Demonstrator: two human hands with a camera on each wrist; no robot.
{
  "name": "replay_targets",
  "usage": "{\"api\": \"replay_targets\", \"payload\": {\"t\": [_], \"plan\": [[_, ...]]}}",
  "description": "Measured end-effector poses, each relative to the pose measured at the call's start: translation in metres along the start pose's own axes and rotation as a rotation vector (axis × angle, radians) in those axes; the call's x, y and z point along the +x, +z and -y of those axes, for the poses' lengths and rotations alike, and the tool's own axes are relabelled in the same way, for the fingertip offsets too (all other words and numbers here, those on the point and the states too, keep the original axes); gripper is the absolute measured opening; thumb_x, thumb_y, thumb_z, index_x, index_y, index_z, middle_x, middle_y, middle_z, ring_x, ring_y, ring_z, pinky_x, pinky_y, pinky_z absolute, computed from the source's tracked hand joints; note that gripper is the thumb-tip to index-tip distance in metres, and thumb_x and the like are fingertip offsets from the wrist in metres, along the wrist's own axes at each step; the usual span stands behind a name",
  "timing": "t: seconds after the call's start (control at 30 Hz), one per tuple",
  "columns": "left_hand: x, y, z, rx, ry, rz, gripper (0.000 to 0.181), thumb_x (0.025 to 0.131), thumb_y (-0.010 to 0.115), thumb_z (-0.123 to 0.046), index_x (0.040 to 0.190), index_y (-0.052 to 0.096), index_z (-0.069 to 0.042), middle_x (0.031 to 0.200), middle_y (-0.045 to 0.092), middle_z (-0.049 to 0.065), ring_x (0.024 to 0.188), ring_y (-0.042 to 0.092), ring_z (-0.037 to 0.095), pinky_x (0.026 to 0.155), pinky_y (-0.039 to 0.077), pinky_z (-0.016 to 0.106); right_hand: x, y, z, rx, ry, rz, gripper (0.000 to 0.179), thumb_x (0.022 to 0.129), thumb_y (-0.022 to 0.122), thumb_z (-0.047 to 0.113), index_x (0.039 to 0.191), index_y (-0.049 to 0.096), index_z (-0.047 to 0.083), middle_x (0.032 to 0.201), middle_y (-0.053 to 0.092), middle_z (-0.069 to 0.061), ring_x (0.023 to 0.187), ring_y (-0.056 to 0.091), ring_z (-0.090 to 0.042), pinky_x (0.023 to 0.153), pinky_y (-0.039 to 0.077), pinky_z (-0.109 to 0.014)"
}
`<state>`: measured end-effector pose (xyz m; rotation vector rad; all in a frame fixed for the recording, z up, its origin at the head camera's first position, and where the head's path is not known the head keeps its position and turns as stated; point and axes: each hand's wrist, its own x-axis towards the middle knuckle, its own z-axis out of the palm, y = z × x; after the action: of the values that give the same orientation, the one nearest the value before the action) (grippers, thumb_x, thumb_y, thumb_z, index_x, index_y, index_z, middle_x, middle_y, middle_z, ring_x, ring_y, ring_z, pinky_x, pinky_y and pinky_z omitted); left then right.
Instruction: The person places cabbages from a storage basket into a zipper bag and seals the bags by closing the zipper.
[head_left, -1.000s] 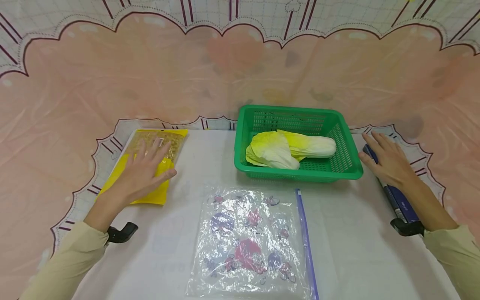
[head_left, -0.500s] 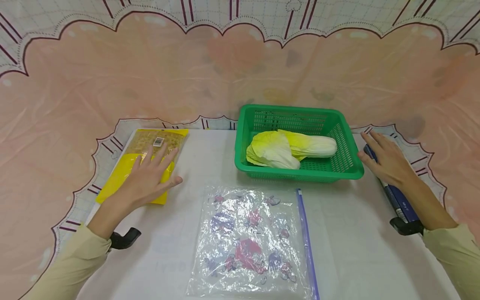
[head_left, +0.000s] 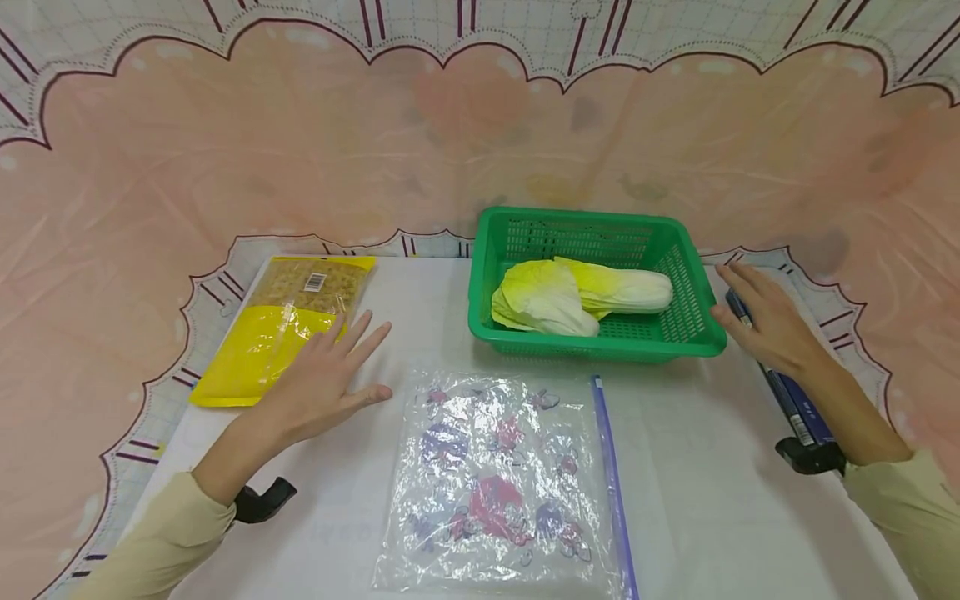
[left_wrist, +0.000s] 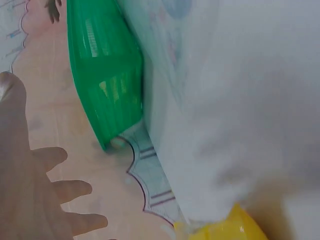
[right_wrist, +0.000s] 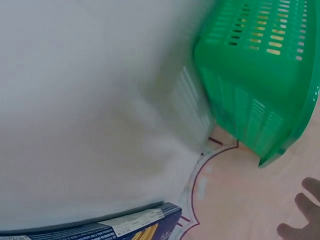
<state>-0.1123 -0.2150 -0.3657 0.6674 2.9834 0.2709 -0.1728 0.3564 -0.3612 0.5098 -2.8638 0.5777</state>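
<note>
My left hand (head_left: 322, 387) hangs with fingers straight and spread, holding nothing. It is by the lower right side of a yellow packet (head_left: 243, 354), whose clear upper part shows small tan pieces. My right hand (head_left: 772, 329), fingers extended, is beside the right end of a green basket (head_left: 600, 346) and over a slim dark-blue box (head_left: 804, 408), partly hidden by the arm. Two pieces of pale napa cabbage (head_left: 543, 300) lie in the basket. A clear zip bag (head_left: 495, 492) with pink and purple prints lies flat in front, its purple slider edge on the right.
A white board or sheet (head_left: 697, 500) covers the work surface under these things. Around it spreads a peach patterned cloth (head_left: 315, 150) with scalloped borders. A black wrist camera (head_left: 264, 500) sits on the left wrist, and another black camera (head_left: 808, 456) on the right.
My left hand has slid right and toward me, off most of the yellow packet, uncovering its label. My right hand has barely shifted. The basket, bag and packet have stayed put.
</note>
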Motion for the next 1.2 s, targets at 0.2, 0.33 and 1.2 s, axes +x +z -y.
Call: {"api": "replay_targets", "payload": {"t": [0.2,0.33,1.2], "plan": [[0.000,0.006,-0.019,-0.025,0.070,0.007,0.081,0.089,0.055,-0.060,0.155,0.023,-0.024,0.162,0.019,0.013,0.147,0.016,0.048,0.117,0.019,0.066,-0.004,0.006,0.005,0.014,-0.113,0.006,0.063,0.096,0.054,0.030,0.151,0.032,0.008,0.153,0.030,-0.028,0.145,0.021,-0.046,0.116,0.012,-0.069],[0.003,0.009,-0.030,-0.029,0.109,0.030,0.081,0.089,0.057,-0.058,0.155,0.024,-0.024,0.162,0.019,0.011,0.148,0.018,0.044,0.118,0.021,0.063,-0.010,0.009,0.008,0.022,-0.161,0.020,0.064,0.094,0.057,0.029,0.150,0.033,0.010,0.154,0.032,-0.024,0.148,0.019,-0.039,0.122,0.007,-0.060],[0.030,0.045,-0.104,-0.104,0.349,0.125,0.081,0.090,0.050,-0.065,0.153,0.028,-0.020,0.158,0.031,0.011,0.146,0.030,0.037,0.116,0.033,0.055,-0.058,0.042,0.036,0.135,-0.478,0.032,0.064,0.086,0.072,0.030,0.143,0.048,0.013,0.153,0.040,0.009,0.145,0.024,0.003,0.116,0.014,-0.006]]}}
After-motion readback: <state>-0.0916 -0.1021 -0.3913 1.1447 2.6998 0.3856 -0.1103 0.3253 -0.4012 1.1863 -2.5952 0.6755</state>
